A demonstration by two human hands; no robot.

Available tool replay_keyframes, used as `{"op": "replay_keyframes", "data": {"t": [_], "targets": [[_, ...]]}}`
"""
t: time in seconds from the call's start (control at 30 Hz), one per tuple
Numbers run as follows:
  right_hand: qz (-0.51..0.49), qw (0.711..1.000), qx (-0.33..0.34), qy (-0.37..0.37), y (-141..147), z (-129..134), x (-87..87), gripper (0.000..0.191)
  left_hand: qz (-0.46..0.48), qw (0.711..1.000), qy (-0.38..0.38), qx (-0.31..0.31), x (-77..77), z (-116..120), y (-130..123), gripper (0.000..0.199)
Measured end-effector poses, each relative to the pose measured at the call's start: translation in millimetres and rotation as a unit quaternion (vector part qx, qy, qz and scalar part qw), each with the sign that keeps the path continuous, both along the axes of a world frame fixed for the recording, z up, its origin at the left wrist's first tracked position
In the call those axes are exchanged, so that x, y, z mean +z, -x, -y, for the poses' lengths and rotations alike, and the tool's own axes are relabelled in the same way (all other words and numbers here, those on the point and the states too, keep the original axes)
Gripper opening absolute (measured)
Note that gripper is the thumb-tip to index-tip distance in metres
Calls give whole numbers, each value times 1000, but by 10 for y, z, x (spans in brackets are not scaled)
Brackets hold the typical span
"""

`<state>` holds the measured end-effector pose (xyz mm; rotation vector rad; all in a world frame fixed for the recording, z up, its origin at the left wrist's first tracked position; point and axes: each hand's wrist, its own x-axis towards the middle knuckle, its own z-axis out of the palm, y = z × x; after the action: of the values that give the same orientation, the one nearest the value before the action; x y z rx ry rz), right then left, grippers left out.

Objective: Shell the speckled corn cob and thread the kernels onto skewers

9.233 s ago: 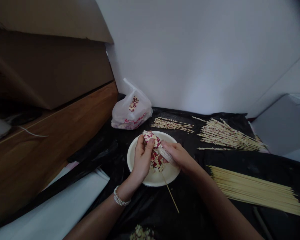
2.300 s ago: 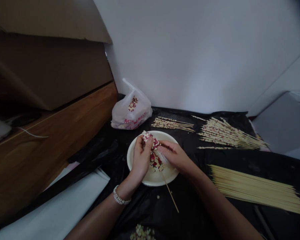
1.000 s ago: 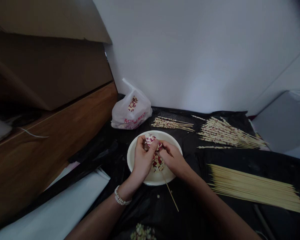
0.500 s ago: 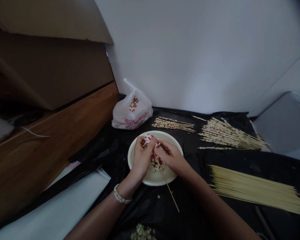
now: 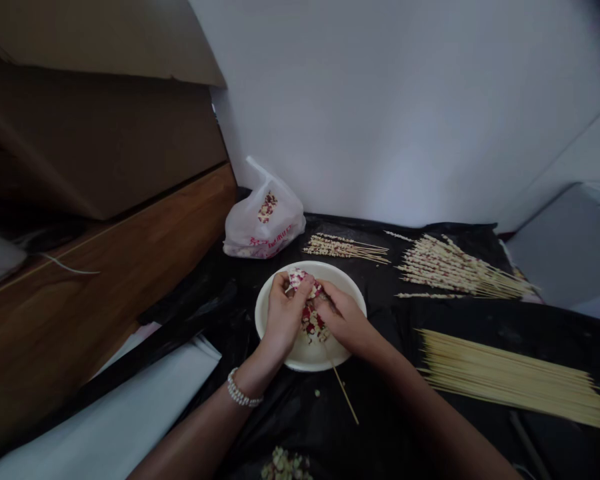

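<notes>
Over a cream bowl [image 5: 330,360], both my hands are together around a speckled red-and-white piece [image 5: 299,275] that looks like a corn cob. My left hand [image 5: 283,317] wraps it from the left, thumb on top. My right hand [image 5: 345,313] presses its fingers against the near right side; its fingertips are partly hidden. Loose kernels [image 5: 314,328], cream and dark red, lie in the bowl below. A bare wooden skewer [image 5: 346,393] leans over the bowl's near rim, its upper end among the kernels.
A white plastic bag [image 5: 265,227] of kernels stands behind the bowl. Threaded skewers lie in a small bunch [image 5: 340,247] and a larger pile [image 5: 450,267]. Bare skewers [image 5: 510,377] lie at right. A kernel heap [image 5: 286,465] is nearest me. Left is a cardboard box [image 5: 130,133].
My right fingers have shifted slightly against the cob. My left hand, the bowl and the skewer look nearly the same.
</notes>
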<state>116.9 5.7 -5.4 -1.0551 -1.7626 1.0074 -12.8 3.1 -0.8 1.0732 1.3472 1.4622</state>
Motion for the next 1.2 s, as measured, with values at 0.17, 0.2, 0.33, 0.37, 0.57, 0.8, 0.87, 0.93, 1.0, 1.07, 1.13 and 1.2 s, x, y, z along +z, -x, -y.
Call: {"op": "replay_keyframes", "data": {"t": [0.17,0.2,0.33,0.37,0.57,0.8,0.87,0.93,1.0,1.07,1.13,1.2], "targets": [[28,999,-14,3,30,61,82,39,-27,999,-31,-7,0,15,0,32],[30,999,-12,4,30,66,90,39,-31,999,-35,-10,-1,15,2,31],[26,1000,-8,11,14,62,82,43,-28,998,-46,-21,-18,2,7,31],[23,1000,-8,14,9,56,72,44,-24,998,-46,-21,-22,-3,9,32],[-28,999,9,44,-21,-1,2,46,-19,999,-39,-12,-14,-14,11,31],[-106,989,48,87,-25,-68,-51,40,-9,999,-45,-10,7,-1,20,30],[-122,986,47,100,-19,-71,-64,38,-9,999,-42,-11,8,5,20,29],[-135,984,44,108,-13,-69,-72,38,-5,999,-42,-13,6,9,17,29],[-145,982,44,112,-10,-67,-75,38,11,999,-40,-20,3,10,13,29],[-152,981,45,114,-10,-66,-74,39,31,998,-37,-29,0,8,9,29],[-159,980,45,113,-12,-64,-70,37,42,998,-32,-33,-3,4,7,29],[-165,979,45,111,-12,-58,-60,36,49,998,-29,-35,-7,-2,6,29]]}}
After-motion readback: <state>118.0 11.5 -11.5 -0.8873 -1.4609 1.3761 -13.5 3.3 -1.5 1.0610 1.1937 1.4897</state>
